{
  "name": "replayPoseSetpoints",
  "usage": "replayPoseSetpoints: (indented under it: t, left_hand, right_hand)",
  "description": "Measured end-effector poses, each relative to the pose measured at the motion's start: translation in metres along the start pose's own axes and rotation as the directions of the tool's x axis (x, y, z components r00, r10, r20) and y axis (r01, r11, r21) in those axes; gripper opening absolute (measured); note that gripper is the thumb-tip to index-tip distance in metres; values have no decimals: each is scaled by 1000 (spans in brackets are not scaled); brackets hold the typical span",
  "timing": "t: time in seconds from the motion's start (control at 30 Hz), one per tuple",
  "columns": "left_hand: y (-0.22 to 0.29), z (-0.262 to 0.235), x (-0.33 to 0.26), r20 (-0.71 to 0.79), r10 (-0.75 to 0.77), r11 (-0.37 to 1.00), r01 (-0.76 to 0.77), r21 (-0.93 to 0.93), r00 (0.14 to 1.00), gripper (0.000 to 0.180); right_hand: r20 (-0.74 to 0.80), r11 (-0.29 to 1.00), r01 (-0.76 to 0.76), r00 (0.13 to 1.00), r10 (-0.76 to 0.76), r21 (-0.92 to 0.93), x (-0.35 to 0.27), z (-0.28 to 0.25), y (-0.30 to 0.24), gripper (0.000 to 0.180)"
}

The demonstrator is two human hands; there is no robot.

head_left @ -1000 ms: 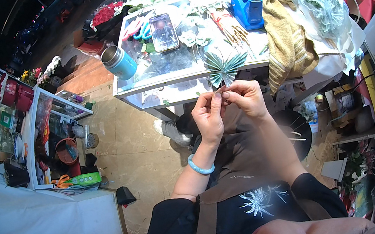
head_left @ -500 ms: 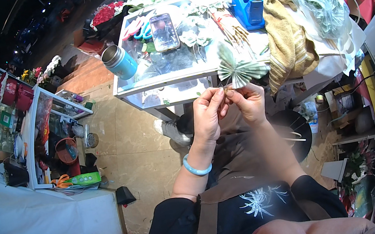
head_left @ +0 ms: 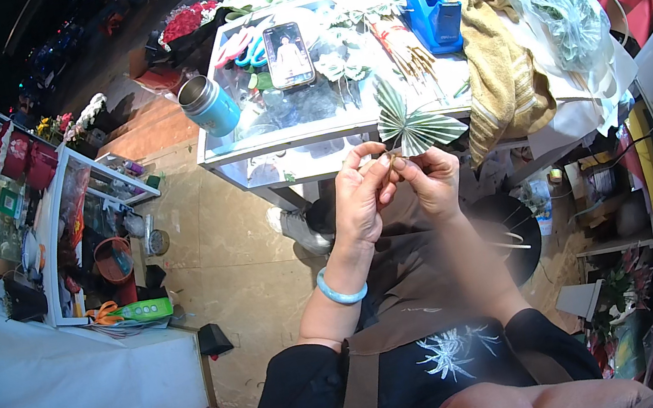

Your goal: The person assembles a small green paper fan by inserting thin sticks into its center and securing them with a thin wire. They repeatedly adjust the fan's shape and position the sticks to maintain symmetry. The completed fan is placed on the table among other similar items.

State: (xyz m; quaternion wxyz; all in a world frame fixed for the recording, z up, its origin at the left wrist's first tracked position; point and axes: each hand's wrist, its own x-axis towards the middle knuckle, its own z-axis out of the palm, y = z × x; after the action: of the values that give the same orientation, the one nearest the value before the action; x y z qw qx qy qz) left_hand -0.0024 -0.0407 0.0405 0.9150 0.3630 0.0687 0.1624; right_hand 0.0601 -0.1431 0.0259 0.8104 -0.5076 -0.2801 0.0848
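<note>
In front of my chest, just off the table's near edge, I hold a pleated green-and-white paper fan (head_left: 420, 130) with its folds spread out above my fingers. My left hand (head_left: 359, 202) pinches its gathered base, thumb against fingers, the index finger bent higher. My right hand (head_left: 436, 185) pinches the same base from the other side. A thin brownish strand or stem shows between the fingertips, too small to make out. Similar pleated pieces (head_left: 343, 61) lie on the table, beside a bundle of brown sticks (head_left: 407, 52).
The white-framed glass table (head_left: 289, 142) carries a metal cup (head_left: 210, 106), a phone (head_left: 288, 55), scissors (head_left: 252, 53), a blue tape dispenser (head_left: 430, 11) and a mustard towel (head_left: 498, 69). A round black stool (head_left: 516, 236) stands at my right. Shelves line the right side.
The fan has turned slightly, and its folds now look sharper and wider apart. My left index finger has lifted a little; both hands stay at its base.
</note>
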Motion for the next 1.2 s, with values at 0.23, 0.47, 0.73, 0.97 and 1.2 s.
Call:
replayPoseSetpoints:
  t: [0.23, 0.47, 0.73, 0.97, 1.2]
  left_hand:
    - [-7, 3, 2, -5, 88, 995, -88, 56, 996, 16]
    - [-10, -1, 2, 41, 81, 993, -84, 86, 996, 14]
    - [-9, -1, -1, 29, 119, 974, -122, 189, 992, 16]
    - [-8, -2, -2, 66, 87, 966, -100, 237, 994, 17]
    - [-12, 0, -2, 31, 88, 973, -93, 210, 996, 13]
  right_hand:
    - [3, 992, -6, 1000, 6, 125, 1, 3, -7, 8]
    - [-42, 998, 61, 997, -61, 14, 2, 0, 0, 9]
    - [-12, 999, 13, 1000, -13, 32, 4, -14, 5, 9]
    - [134, 992, -126, 983, 122, 22, 8, -22, -10, 16]
    - [46, 995, -62, 997, 66, -82, 3, -22, -8, 10]
